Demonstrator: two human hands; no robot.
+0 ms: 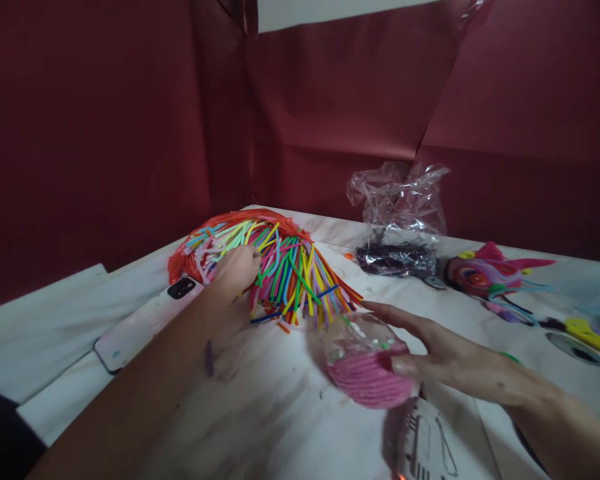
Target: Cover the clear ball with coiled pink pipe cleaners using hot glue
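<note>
Nearest to me, a clear printed packet (425,433) lies on the white worktop (290,413). Just past it my right hand (430,353) grips a clear bottle (367,367). The thumb presses on the pink winding around its lower part and the fingers stretch along its far side. The bottle is tilted, low over the worktop; I cannot tell whether it touches. To the left a phone (145,320) lies flat beside my left forearm. Further out my left hand (237,267) is closed into a fist on the pile of coloured strands (290,270), which fans out across the worktop's middle. Beyond to the right sits a crumpled clear bag (400,200) with dark pieces inside, then a bright wound craft figure (480,277). Red drapes (105,133) close off the back.
</note>
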